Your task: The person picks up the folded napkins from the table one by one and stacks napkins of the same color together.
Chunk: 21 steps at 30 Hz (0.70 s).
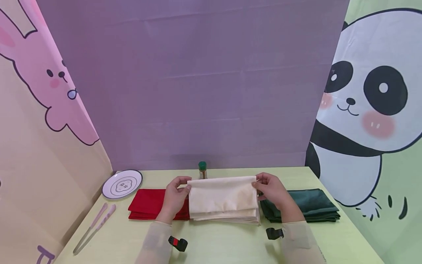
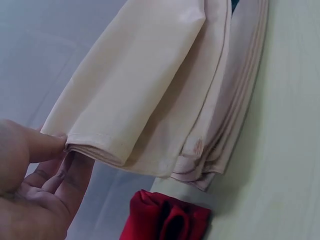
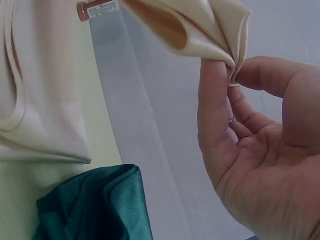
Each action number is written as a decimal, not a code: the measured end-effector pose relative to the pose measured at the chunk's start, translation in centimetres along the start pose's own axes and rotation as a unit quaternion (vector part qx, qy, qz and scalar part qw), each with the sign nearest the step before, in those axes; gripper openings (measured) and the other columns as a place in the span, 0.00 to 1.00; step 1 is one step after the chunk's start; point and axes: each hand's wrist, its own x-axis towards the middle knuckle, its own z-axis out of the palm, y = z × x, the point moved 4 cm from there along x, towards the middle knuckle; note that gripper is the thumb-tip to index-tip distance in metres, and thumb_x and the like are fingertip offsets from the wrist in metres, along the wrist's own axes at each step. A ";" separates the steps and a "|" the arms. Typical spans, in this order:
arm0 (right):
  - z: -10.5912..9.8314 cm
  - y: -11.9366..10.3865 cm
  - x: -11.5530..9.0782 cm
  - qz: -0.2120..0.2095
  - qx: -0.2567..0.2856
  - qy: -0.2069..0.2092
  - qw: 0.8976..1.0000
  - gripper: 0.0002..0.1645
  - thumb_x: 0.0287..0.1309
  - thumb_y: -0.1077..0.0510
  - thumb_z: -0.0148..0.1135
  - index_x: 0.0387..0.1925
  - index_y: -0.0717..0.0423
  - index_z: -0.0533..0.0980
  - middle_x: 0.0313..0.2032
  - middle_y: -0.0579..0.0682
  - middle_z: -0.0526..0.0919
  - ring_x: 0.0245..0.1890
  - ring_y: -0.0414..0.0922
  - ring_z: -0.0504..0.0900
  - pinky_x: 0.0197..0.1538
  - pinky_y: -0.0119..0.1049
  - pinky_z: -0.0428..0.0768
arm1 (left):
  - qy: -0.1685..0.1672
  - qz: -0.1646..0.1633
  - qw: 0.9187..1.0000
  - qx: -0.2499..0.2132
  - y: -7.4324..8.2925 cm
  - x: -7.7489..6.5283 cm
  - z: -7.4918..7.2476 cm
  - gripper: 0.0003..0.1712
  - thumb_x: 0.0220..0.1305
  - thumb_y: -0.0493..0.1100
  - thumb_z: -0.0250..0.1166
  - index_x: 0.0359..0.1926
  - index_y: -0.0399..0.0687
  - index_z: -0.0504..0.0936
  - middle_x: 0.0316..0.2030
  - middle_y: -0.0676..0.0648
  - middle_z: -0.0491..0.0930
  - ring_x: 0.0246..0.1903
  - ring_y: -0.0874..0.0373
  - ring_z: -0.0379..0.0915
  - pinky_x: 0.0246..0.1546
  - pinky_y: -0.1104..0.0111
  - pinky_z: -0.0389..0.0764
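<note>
A folded cream cloth (image 1: 222, 194) is held up by its two top corners, its lower layers hanging over more cream folds beneath. My left hand (image 1: 174, 196) pinches the left corner between thumb and fingers; the left wrist view shows the stacked layers of cream cloth (image 2: 135, 95) at that grip. On the other side my right hand (image 1: 271, 189) pinches the right corner, and the right wrist view shows the cloth (image 3: 215, 30) gathered there. Partly behind the left hand lies a folded red cloth (image 1: 146, 201). A folded dark green cloth (image 1: 313, 203) sits by the right hand.
A white plate (image 1: 122, 184) with a dark rim stands at the back left. Tongs (image 1: 93, 229) with pink handles lie near the table's left edge. Behind the cream cloth stands a small green-capped bottle (image 1: 202, 169). A purple backdrop (image 1: 204, 91) rises behind the table.
</note>
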 end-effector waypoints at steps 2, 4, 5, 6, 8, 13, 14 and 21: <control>0.0 0.2 0.0 0.008 -0.002 -0.001 1.000 0.18 0.74 0.59 0.62 0.57 0.67 0.71 0.40 0.56 0.80 0.36 0.50 0.82 0.42 0.58 0.88 | 0.003 -0.001 1.000 0.008 -0.1 0.0 0.1 0.16 0.70 0.29 0.67 0.57 0.42 0.84 0.52 0.39 0.80 0.43 0.48 0.87 0.42 0.62 0.89; -0.1 0.6 0.1 0.016 -0.005 -0.002 1.000 0.17 0.74 0.59 0.62 0.56 0.67 0.71 0.39 0.56 0.80 0.35 0.50 0.82 0.42 0.57 0.88 | 0.002 -0.003 1.000 0.013 -0.2 -0.1 0.3 0.16 0.70 0.29 0.67 0.56 0.42 0.84 0.52 0.39 0.81 0.43 0.48 0.87 0.42 0.61 0.89; -0.1 0.8 0.1 0.018 -0.007 -0.004 1.000 0.17 0.74 0.59 0.62 0.55 0.67 0.71 0.39 0.55 0.80 0.35 0.51 0.81 0.42 0.57 0.88 | 0.001 -0.006 1.000 0.014 -0.3 -0.1 0.3 0.16 0.70 0.29 0.67 0.56 0.43 0.84 0.52 0.39 0.81 0.43 0.48 0.87 0.42 0.61 0.89; -0.1 1.0 0.2 0.020 -0.008 -0.007 1.000 0.17 0.74 0.59 0.62 0.55 0.67 0.71 0.38 0.55 0.79 0.35 0.51 0.81 0.41 0.57 0.88 | 0.001 -0.011 1.000 0.013 -0.3 -0.1 0.4 0.16 0.69 0.29 0.67 0.56 0.44 0.85 0.52 0.40 0.82 0.44 0.48 0.87 0.42 0.60 0.89; -0.1 1.4 0.2 0.022 -0.012 -0.011 1.000 0.17 0.74 0.59 0.62 0.55 0.67 0.71 0.38 0.55 0.79 0.35 0.52 0.82 0.41 0.57 0.88 | -0.001 -0.016 1.000 0.013 -0.4 -0.2 0.5 0.17 0.69 0.29 0.68 0.56 0.45 0.85 0.53 0.39 0.82 0.44 0.47 0.87 0.43 0.59 0.89; 0.0 1.9 0.2 0.025 -0.027 -0.006 0.999 0.16 0.74 0.60 0.63 0.55 0.67 0.72 0.38 0.57 0.80 0.35 0.53 0.83 0.42 0.58 0.88 | -0.006 -0.023 1.000 0.019 -0.7 -0.2 0.6 0.17 0.70 0.31 0.68 0.56 0.46 0.85 0.54 0.38 0.81 0.43 0.46 0.87 0.44 0.58 0.89; 0.0 1.9 0.2 0.027 -0.031 -0.003 0.999 0.16 0.74 0.60 0.63 0.54 0.66 0.73 0.38 0.57 0.80 0.35 0.53 0.84 0.42 0.58 0.88 | -0.007 -0.022 0.999 0.023 -0.8 -0.2 0.7 0.16 0.70 0.31 0.68 0.56 0.46 0.85 0.54 0.38 0.81 0.43 0.46 0.87 0.44 0.58 0.89; 0.2 2.4 0.2 0.029 -0.079 0.008 0.996 0.10 0.72 0.63 0.63 0.49 0.66 0.74 0.36 0.57 0.81 0.33 0.51 0.83 0.38 0.54 0.89 | -0.009 -0.021 0.998 0.051 -1.7 0.1 0.8 0.17 0.69 0.30 0.68 0.55 0.49 0.86 0.52 0.41 0.82 0.41 0.50 0.86 0.43 0.61 0.89</control>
